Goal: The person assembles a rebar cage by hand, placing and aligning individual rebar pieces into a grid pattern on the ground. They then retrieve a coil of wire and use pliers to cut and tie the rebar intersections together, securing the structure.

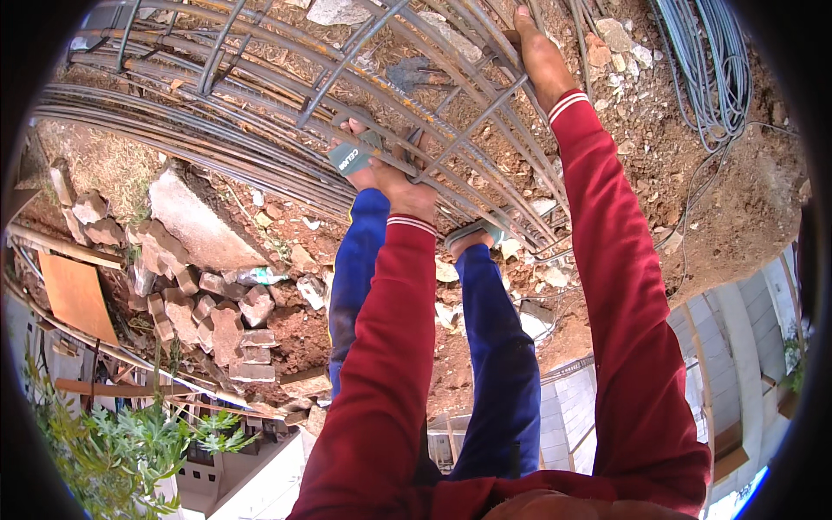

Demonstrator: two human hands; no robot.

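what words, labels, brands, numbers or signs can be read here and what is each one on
Left sandal's strap: pale lettering on grey-green, legible, but I won't copy printed words or brands.
Clear-and-green plastic item by the bricks: any print is too small to read.

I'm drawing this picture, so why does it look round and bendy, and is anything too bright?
Head view: the fisheye lens leaves black corners and makes the steel bars look curved; head view: hard sunlight nearly washes out the white wall at lower left.

Brick pieces (227,332) lie beside a pale slab (201,218), near an orange board (78,295).
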